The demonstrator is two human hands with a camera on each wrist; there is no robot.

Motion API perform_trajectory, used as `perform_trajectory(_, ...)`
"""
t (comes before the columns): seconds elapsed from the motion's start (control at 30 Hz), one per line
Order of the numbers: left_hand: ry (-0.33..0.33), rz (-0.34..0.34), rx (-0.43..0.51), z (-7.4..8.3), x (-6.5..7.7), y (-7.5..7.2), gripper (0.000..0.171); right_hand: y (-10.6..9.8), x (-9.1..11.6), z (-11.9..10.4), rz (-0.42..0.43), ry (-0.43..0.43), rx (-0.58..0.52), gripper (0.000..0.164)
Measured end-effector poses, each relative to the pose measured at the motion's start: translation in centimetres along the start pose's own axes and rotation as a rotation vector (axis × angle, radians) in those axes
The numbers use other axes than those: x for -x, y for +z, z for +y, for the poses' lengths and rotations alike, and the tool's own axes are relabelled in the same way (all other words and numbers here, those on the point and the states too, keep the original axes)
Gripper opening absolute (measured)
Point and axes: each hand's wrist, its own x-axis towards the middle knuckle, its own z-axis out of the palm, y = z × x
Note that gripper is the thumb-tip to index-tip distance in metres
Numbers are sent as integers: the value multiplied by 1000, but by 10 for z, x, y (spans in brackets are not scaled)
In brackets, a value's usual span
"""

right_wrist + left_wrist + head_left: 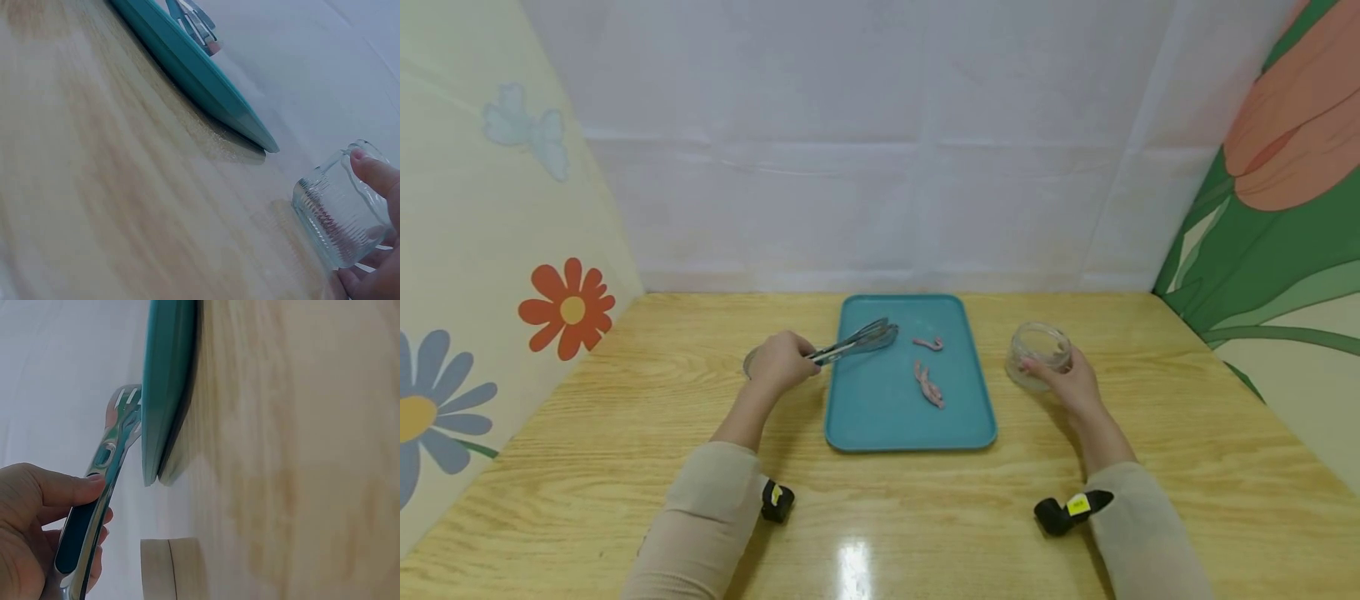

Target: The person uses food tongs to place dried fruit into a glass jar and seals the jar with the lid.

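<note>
My left hand (pixel 781 360) grips a pair of metal tongs (pixel 859 342) by the handles. Their slotted heads reach over the left part of a blue tray (pixel 880 425). In the left wrist view the thumb presses on the dark inlay of the tongs (pixel 109 453). Two pinkish, fleshy-looking pieces lie on the tray: a thin curved strip (pixel 929 343) and a thicker clump (pixel 929 387). To the tray's right, my right hand (pixel 1081 385) holds a clear glass jar (pixel 1027 373) round its side. A reddish tint shows through the ribbed wall of the jar (pixel 337 206).
A low, round, light-coloured container (pixel 156 570) stands left of the tray, mostly hidden under the left hand in the head view. The wooden table (pixel 880 517) ends at a white cloth backdrop (pixel 880 167). Flower-printed panels (pixel 445 250) flank both sides.
</note>
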Motion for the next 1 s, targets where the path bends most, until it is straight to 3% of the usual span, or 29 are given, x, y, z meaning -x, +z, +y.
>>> perform_trajectory(1.0, -55, 31, 31, -3, 2, 2, 15, 0, -2, 0, -3, 6, 20, 89)
